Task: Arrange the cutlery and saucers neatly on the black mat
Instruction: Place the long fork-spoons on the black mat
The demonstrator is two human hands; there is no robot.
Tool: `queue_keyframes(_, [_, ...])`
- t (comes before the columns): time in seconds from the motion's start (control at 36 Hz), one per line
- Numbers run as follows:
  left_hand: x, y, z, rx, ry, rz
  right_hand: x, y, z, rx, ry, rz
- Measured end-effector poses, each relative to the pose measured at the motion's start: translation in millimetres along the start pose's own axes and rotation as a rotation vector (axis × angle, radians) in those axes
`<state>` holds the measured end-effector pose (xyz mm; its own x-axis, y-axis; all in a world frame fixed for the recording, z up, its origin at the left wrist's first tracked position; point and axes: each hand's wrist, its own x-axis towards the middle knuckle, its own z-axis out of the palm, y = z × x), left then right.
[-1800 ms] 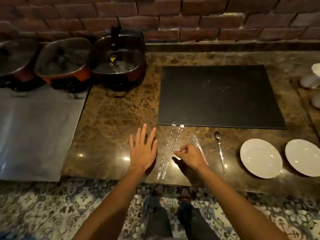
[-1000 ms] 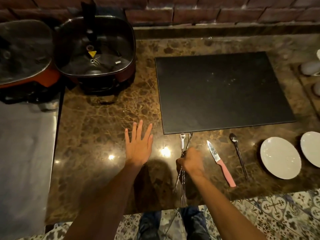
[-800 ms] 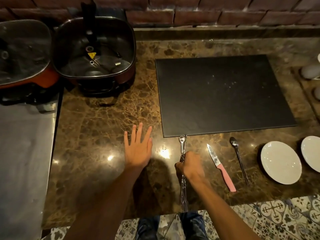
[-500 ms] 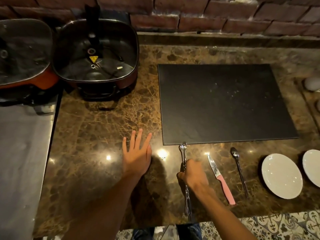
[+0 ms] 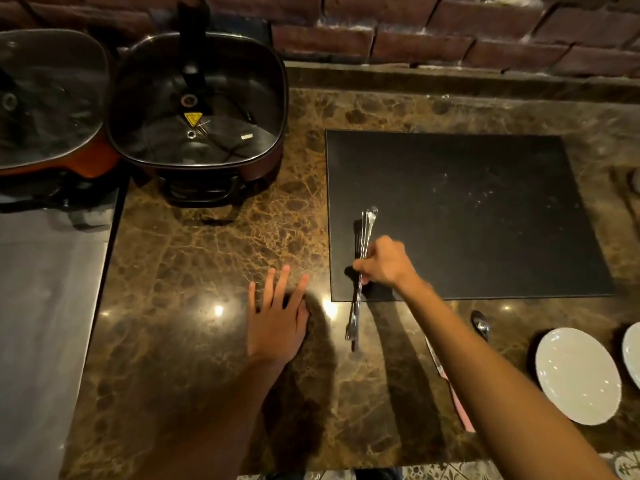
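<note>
My right hand [image 5: 382,263] is shut on a pair of long twisted metal utensils [image 5: 363,237], holding them over the left side of the black mat [image 5: 485,209]; their far ends reach over the mat and their near ends hang past its front edge. My left hand [image 5: 277,323] lies flat with fingers spread on the marble counter, left of the mat. A pink-handled knife [image 5: 459,407] is partly hidden under my right forearm. A spoon [image 5: 480,323] and two white saucers [image 5: 577,375] [image 5: 632,353] lie on the counter right of it.
Two lidded electric pans [image 5: 197,105] [image 5: 45,105] stand at the back left before a brick wall. A grey metal surface [image 5: 45,323] adjoins the counter on the left. The counter's front edge [image 5: 346,471] runs near the bottom, with patterned floor tiles below.
My right hand gathered the two twisted utensils, lifted them from the counter and carried them forward over the mat's left side. My left hand stayed flat on the counter.
</note>
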<state>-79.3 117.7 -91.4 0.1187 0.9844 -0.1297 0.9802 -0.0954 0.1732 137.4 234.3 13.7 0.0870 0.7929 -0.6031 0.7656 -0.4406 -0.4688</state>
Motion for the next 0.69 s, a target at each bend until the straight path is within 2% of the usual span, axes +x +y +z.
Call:
queue_keyframes(0.17, [0, 0, 0, 0.006, 0.010, 0.006, 60, -25, -19, -0.010, 0.048, 0.024])
queue_keyframes(0.33, [0, 2, -5, -0.003, 0.001, 0.001, 83, -31, -20, -0.002, 0.112, 0.026])
queue_keyframes(0.47, [1, 2, -6, -0.006, -0.009, -0.002, 82, -23, -15, 0.001, 0.149, -0.010])
queue_keyframes(0.69, [0, 0, -2, -0.005, 0.009, 0.006, 35, 19, -16, 0.154, 0.227, -0.023])
